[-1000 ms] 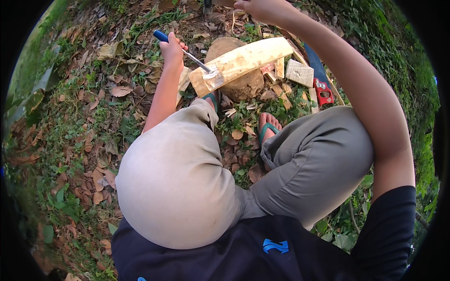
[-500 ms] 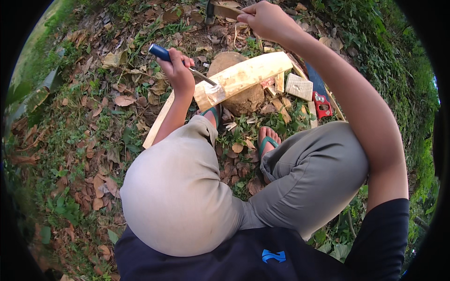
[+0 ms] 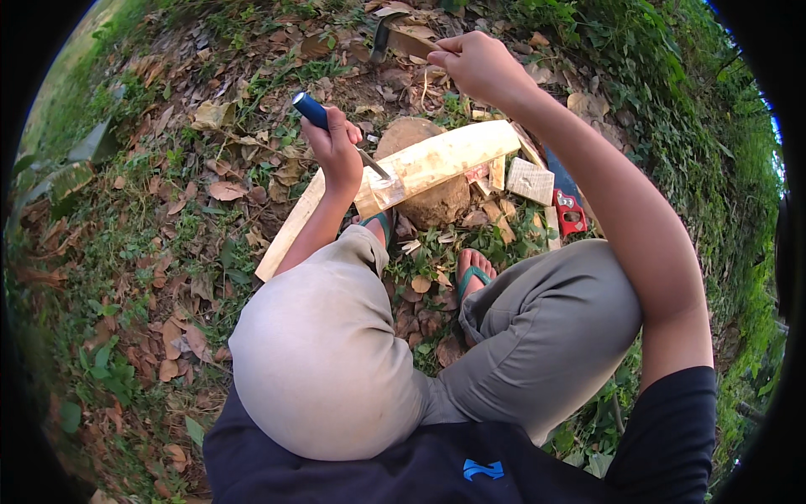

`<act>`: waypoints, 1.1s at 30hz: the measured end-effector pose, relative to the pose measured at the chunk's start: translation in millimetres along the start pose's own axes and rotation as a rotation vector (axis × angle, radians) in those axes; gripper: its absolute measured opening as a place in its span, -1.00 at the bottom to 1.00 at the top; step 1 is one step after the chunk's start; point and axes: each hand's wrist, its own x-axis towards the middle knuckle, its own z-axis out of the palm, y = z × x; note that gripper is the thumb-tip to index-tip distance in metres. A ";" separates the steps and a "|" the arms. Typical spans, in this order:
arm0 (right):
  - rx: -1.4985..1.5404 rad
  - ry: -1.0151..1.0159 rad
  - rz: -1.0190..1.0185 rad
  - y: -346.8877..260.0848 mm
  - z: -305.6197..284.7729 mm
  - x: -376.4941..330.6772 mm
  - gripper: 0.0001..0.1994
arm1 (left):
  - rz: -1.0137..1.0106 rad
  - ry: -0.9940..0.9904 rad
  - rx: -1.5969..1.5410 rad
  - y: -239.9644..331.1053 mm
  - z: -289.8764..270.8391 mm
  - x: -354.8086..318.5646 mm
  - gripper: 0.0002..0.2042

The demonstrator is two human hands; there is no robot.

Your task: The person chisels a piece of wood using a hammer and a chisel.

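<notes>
My left hand (image 3: 338,151) is closed round a chisel (image 3: 311,111) with a blue handle. Its metal blade slants down to the right, and the tip meets a pale cut patch near the left end of a wooden beam (image 3: 453,155). That beam lies across a round log stump (image 3: 437,204). Up and to the right, my right hand (image 3: 480,69) grips the wooden handle of a hammer (image 3: 407,42). The dark hammer head is held in the air, apart from the chisel.
A handsaw (image 3: 570,212) with a red handle lies right of the stump, beside a wood block (image 3: 531,181) and offcuts. A long plank (image 3: 294,225) rests under my left forearm. Dry leaves and grass cover the ground round my sandalled feet (image 3: 475,270).
The chisel's handle has tipped to the right and stands steeper, its tip still at the cut patch. My right hand keeps the hammer raised, slightly lower in view. The whole view has shifted a little.
</notes>
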 end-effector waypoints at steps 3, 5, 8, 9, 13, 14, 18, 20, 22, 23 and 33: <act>0.001 -0.002 -0.037 -7.3 0.6 -2.8 -0.62 | 0.053 -0.028 0.048 -2.8 -2.3 -2.6 -0.80; 0.017 0.010 -0.058 -25.7 -8.2 -9.5 -0.63 | 0.085 -0.011 0.093 -1.7 -7.4 -2.7 -0.82; -0.050 0.068 -0.124 -38.4 -28.3 -20.8 -0.63 | 0.062 0.038 0.181 -1.5 -2.4 -8.8 -0.83; -0.071 0.047 -0.132 -46.7 -42.4 -29.4 -0.63 | 0.086 0.044 0.202 -1.8 -3.3 -10.3 -0.83; -0.022 0.091 -0.190 -73.3 -72.4 -55.1 -0.53 | 0.092 0.031 0.207 2.1 0.8 -11.4 -0.84; 0.054 0.138 -0.290 -72.0 -65.5 -53.4 -0.58 | 0.089 0.019 0.209 2.2 0.4 -11.1 -0.84; 0.019 0.148 -0.405 -80.9 -45.1 -58.0 -0.67 | 0.120 -0.025 0.272 0.6 -3.6 -8.8 -0.82; -0.211 0.162 -0.351 -92.6 -48.0 -68.7 -0.68 | 0.069 -0.016 0.254 4.8 1.5 -12.6 -0.82; -0.098 0.216 -0.342 -87.2 -54.8 -66.1 -0.69 | 0.072 -0.032 0.256 6.7 5.8 -11.5 -0.81; 0.034 0.076 -0.258 -98.2 -71.3 -80.2 -0.70 | 0.070 -0.037 0.261 6.4 4.5 -11.6 -0.81; 0.005 0.007 -0.148 -128.5 -64.6 -86.6 -0.70 | 0.089 -0.130 0.247 -4.7 -2.9 3.2 -0.81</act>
